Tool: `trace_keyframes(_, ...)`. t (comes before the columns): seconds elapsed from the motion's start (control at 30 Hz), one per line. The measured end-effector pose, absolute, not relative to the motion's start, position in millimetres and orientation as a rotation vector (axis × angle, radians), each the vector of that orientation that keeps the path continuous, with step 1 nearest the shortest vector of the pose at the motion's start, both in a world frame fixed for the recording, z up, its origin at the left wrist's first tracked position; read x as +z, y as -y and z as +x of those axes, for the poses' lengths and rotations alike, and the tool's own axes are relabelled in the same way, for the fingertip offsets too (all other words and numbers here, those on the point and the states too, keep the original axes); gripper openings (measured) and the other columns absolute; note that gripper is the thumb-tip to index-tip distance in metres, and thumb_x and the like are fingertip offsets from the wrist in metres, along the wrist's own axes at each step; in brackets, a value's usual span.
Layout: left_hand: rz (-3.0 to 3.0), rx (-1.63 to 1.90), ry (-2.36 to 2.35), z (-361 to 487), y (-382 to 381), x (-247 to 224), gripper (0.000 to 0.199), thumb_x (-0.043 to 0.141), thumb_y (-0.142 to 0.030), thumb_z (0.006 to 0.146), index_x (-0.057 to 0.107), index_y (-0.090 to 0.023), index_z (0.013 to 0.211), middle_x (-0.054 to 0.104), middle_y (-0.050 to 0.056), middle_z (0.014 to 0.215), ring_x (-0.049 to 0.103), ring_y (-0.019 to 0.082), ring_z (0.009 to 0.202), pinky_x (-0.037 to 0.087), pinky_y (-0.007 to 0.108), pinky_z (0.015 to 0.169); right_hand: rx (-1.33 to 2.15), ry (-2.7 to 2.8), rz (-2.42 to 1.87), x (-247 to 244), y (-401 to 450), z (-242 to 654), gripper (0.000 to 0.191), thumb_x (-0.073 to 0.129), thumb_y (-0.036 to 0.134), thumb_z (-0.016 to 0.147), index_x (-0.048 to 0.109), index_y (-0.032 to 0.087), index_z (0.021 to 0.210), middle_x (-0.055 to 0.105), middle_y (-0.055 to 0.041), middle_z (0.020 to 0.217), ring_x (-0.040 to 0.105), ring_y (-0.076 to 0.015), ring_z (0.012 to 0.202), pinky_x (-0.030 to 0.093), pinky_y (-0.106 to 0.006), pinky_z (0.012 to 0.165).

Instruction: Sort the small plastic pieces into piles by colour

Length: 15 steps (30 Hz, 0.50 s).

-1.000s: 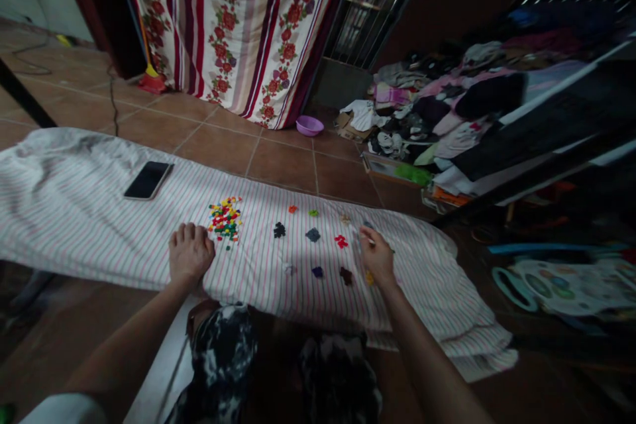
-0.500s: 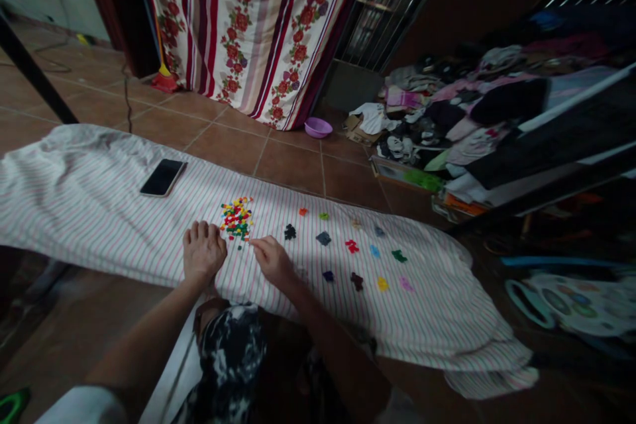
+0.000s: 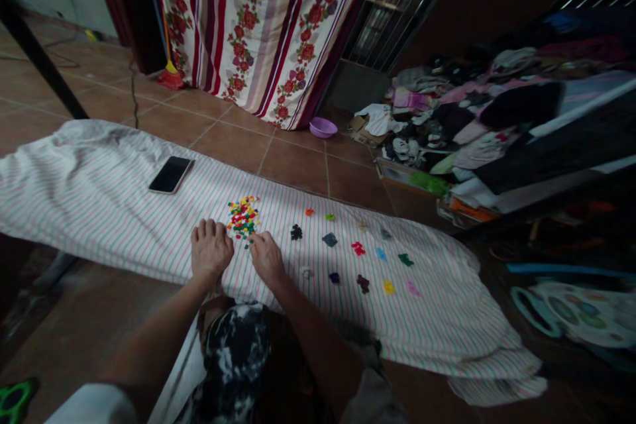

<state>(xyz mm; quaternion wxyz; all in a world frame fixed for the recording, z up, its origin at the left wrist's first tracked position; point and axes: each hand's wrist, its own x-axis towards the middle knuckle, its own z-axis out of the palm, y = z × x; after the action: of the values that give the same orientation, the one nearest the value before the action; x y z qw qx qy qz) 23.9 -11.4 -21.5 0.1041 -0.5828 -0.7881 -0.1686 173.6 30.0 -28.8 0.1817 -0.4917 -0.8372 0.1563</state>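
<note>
On the striped cloth, a mixed pile of tiny colored pieces (image 3: 243,216) lies just beyond my hands; red, yellow, green and orange show in it. My left hand (image 3: 211,250) rests flat on the cloth at the pile's near left, fingers stretched out and holding nothing. My right hand (image 3: 267,258) is closed in a pinch at the pile's near right edge; what is between its fingertips is too small to make out. To the right lie several single-color heaps, among them a black heap (image 3: 296,232), a grey heap (image 3: 329,239), a red heap (image 3: 358,248) and a white heap (image 3: 306,272).
A phone (image 3: 171,175) lies on the cloth (image 3: 114,212) to the left. Beyond, on the tiled floor, are a purple basin (image 3: 322,127), a red broom (image 3: 171,77) and a floral curtain (image 3: 278,33). Clothes (image 3: 447,112) are piled at the right.
My right hand has moved slightly left, in against the pile's edge, uncovering the white heap. My left hand has stayed in place, and the view has shifted a little.
</note>
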Motion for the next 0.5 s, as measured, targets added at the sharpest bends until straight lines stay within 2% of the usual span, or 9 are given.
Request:
trace_keyframes(0.23,-1.722,-0.501,2.318,24,12,-22,0.031,0.034,-0.029,0.089,0.06,-0.015,0.1,0.059,0.017,0.113,0.045,0.032,0.122,0.032,0.046,0.102,0.504,2.226,-1.34,-33,-31,175,0.02,0.053,0.017,0.088,0.066,0.025,0.1,0.06,-0.0041,0.098,0.059,-0.0172,0.092,0.047,-0.027,0.083)
trace_keyframes(0.5,-1.703,-0.441,2.309,24,12,-21,0.031,0.035,-0.03,0.089,0.059,-0.015,0.099,0.058,0.015,0.111,0.045,0.033,0.121,0.032,0.045,0.101,0.863,1.889,-1.224,-45,-40,183,0.012,0.056,0.024,0.084,0.064,0.024,0.093,0.068,-0.0005,0.092,0.064,-0.0152,0.084,0.051,-0.03,0.083)
